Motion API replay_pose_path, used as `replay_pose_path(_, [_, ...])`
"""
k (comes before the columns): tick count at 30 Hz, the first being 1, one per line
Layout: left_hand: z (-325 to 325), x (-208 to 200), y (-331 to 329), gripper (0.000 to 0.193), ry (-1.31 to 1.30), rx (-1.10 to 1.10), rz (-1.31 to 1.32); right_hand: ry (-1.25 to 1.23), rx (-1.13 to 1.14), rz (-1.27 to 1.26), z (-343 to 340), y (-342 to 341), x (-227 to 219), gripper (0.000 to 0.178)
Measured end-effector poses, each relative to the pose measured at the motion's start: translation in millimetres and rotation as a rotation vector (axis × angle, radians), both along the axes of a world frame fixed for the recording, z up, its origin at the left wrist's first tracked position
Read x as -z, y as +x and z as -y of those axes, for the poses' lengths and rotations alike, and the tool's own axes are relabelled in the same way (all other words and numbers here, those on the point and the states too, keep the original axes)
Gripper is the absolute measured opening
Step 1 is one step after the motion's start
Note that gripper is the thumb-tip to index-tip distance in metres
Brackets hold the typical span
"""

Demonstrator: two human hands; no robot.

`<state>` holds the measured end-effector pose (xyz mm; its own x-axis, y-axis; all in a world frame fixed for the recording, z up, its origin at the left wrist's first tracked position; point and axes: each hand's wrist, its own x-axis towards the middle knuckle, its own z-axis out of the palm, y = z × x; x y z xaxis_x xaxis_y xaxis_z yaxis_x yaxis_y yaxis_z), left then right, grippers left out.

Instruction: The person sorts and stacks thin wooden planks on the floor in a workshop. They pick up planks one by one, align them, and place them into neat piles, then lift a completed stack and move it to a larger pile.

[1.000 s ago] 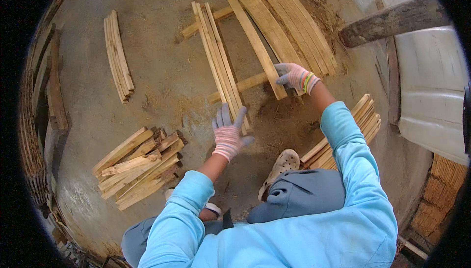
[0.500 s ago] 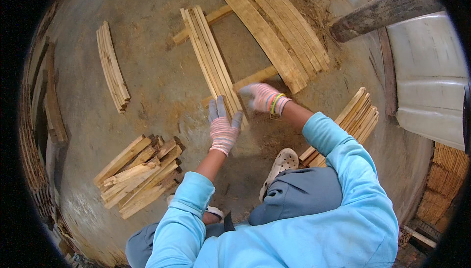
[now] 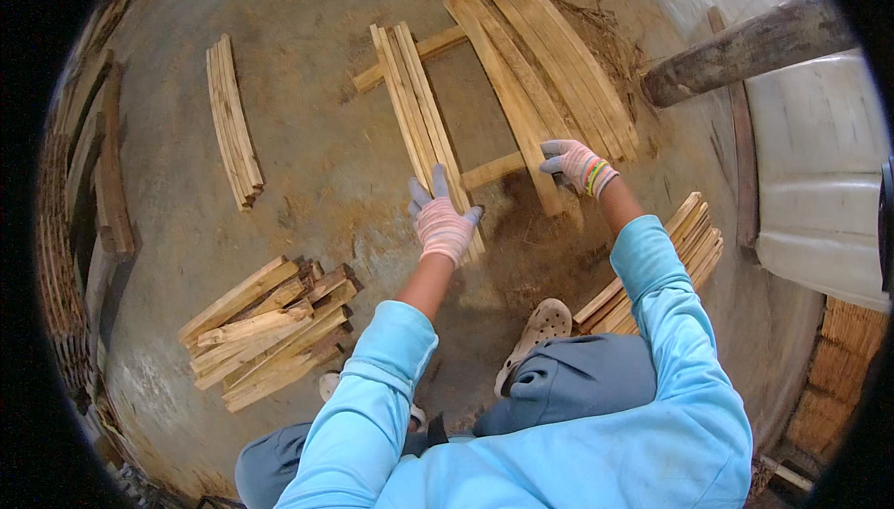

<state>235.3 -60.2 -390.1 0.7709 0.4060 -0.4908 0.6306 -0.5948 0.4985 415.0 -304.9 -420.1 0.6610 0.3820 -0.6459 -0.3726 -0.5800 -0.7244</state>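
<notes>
My left hand (image 3: 445, 222), in a striped glove with grey fingers, lies with fingers spread over the near end of a row of narrow wooden strips (image 3: 410, 104). To its right, my right hand (image 3: 579, 166), gloved alike with a bright band at the wrist, has curled its fingers over the right edge of a wooden board (image 3: 510, 99) near its close end. That board slants away from the wider boards (image 3: 568, 53) beside it. Crosswise under the strips and boards run two wooden battens (image 3: 494, 170). My right fingertips are partly hidden.
Short wood offcuts (image 3: 270, 327) are heaped at the near left. A small bundle of strips (image 3: 231, 127) lies farther left. Beside my right knee rests another stack of strips (image 3: 684, 239). A thick post (image 3: 745, 48) and a pale sheet (image 3: 819, 155) stand at the right.
My right hand has moved right, from beside the strips to the boards. The leftmost board has come nearer and swung apart from the others. My left hand stays on the strips, fingers wider spread.
</notes>
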Motion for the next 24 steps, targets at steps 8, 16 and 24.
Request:
replay_pose_path(8, [6.5, 9.8, 7.6, 0.107, -0.023, -0.007, 0.030, -0.101, -0.416, 0.474, -63.9, -63.7, 29.6, 0.033])
replay_pose_path(16, [12.0, 9.0, 21.6, 0.106, 0.015, 0.057, -0.155, -0.804, -0.263, 0.933, -35.8, -24.1, -20.3, 0.065])
replay_pose_path(24, [10.2, 7.1, 26.5, 0.104, 0.009, 0.088, -0.181, -0.216, 0.011, 0.294, 22.7, 16.0, -13.5, 0.045])
